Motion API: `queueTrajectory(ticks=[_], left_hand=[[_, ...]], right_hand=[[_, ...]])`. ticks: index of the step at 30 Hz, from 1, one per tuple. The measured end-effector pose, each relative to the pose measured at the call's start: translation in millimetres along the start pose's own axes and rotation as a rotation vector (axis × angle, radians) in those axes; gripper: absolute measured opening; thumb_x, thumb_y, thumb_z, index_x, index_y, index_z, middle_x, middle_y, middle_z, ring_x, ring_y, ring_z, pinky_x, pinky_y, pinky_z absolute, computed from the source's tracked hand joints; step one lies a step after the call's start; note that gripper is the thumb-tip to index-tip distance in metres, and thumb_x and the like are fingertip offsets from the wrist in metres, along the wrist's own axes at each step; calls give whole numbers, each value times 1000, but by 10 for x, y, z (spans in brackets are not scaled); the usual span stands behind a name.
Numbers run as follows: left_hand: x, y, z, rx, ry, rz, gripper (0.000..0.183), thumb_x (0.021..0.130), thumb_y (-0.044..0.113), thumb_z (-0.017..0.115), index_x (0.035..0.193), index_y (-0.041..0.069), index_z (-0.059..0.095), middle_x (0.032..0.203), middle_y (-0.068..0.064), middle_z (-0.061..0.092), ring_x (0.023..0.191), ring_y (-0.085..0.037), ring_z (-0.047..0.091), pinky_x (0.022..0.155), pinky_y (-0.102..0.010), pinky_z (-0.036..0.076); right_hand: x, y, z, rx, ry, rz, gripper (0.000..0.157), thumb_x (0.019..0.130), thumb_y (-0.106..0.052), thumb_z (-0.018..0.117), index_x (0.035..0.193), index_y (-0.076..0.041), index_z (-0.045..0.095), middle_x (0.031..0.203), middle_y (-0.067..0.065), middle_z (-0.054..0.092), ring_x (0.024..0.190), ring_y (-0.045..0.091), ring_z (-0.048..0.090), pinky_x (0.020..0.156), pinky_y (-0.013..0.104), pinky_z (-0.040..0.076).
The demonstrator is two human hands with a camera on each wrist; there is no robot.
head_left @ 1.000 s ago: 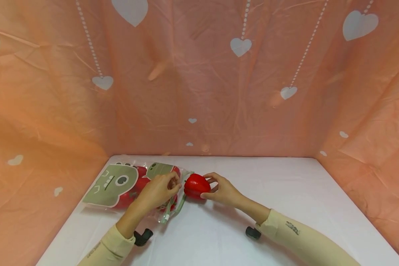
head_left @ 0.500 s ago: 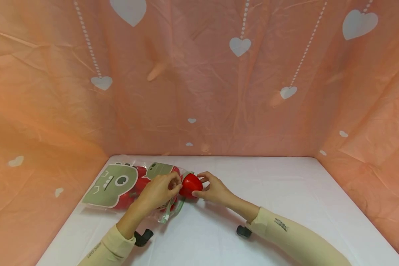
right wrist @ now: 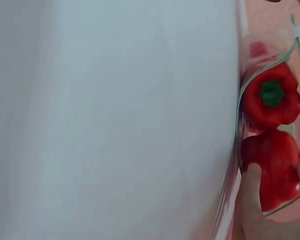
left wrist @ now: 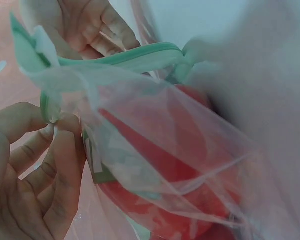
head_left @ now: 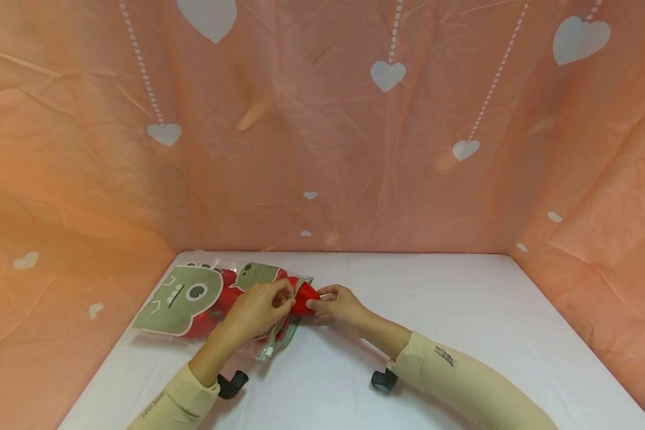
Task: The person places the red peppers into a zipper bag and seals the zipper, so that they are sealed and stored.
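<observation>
A clear zip bag [head_left: 180,301] with a green monster print lies on its side at the table's left, holding several red peppers. My left hand [head_left: 255,309] pinches the bag's green zip edge [left wrist: 50,107] between thumb and fingertips, keeping the mouth lifted. With thumb and fingers, my right hand [head_left: 344,307] grips a red bell pepper [head_left: 305,298] at the bag's mouth. In the right wrist view this bell pepper [right wrist: 274,155] is partly inside the mouth, beside another pepper [right wrist: 254,107] whose green stem faces out. Print and glare partly cover the peppers deeper inside.
The white table [head_left: 435,316] reaches right and forward of the hands. An orange-pink curtain [head_left: 344,149] with white hearts encloses its back and sides. Dark camera mounts [head_left: 384,380] sit under both wrists, close above the table.
My right hand has moved left, bringing the bell pepper from just outside the bag into its mouth. My left hand and the bag stay nearly still.
</observation>
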State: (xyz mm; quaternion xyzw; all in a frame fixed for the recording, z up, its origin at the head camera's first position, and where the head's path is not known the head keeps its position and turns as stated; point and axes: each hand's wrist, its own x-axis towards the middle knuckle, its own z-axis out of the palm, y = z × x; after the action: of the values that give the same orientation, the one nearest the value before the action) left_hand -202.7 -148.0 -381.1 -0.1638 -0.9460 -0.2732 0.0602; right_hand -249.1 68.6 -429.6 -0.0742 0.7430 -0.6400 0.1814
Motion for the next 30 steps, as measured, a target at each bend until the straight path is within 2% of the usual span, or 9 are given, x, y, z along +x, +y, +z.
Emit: queueTrajectory(ticks=[4, 7, 11, 15, 19, 26, 30], left_hand=[[-3, 0, 6, 0, 6, 5, 11, 96, 13, 79, 98, 18, 70, 74, 9, 64, 67, -8, 56, 60, -30, 49], [-7, 2, 8, -2, 5, 9, 11, 96, 13, 79, 98, 18, 70, 74, 9, 64, 67, -9, 56, 60, -30, 49], [-11, 4, 16, -6, 4, 8, 10, 96, 13, 79, 100, 17, 71, 74, 9, 63, 67, -9, 57, 61, -30, 49], [-6, 1, 35, 8, 11, 19, 11, 96, 14, 80, 100, 18, 71, 75, 9, 64, 67, -9, 56, 62, -32, 49], [5, -3, 54, 25, 16, 27, 12, 96, 14, 80, 99, 19, 70, 77, 9, 66, 67, -10, 55, 63, -33, 48], [6, -1, 59, 18, 17, 26, 12, 96, 14, 80, 100, 19, 71, 77, 9, 66, 66, -11, 54, 61, -32, 48], [9, -2, 51, 17, 18, 27, 11, 96, 15, 80, 100, 19, 71, 77, 8, 68, 66, -10, 56, 62, -33, 49]], right_hand=[[10, 21, 11, 40, 28, 0, 56, 98, -16, 77, 136, 14, 51, 118, 26, 75, 101, 32, 79, 95, 39, 61], [39, 48, 36, 124, 27, -24, 51, 100, -12, 74, 134, 19, 52, 122, 32, 72, 105, 36, 78, 96, 41, 61], [74, 92, 90, 257, 35, -42, 41, 102, -8, 69, 130, 20, 56, 120, 33, 72, 97, 30, 79, 92, 41, 62], [94, 106, 157, 358, 77, -37, 35, 103, -6, 69, 127, 18, 58, 109, 26, 76, 86, 19, 76, 89, 38, 63], [115, 123, 217, 399, 94, -32, 32, 102, -3, 69, 126, 16, 58, 103, 14, 75, 84, 15, 74, 88, 36, 63], [139, 123, 239, 426, 94, -21, 36, 102, -3, 71, 130, 14, 58, 107, 15, 73, 89, 18, 75, 92, 39, 62], [151, 112, 243, 428, 88, -33, 38, 100, 0, 71, 133, 14, 58, 104, 15, 75, 90, 20, 76, 94, 42, 61]])
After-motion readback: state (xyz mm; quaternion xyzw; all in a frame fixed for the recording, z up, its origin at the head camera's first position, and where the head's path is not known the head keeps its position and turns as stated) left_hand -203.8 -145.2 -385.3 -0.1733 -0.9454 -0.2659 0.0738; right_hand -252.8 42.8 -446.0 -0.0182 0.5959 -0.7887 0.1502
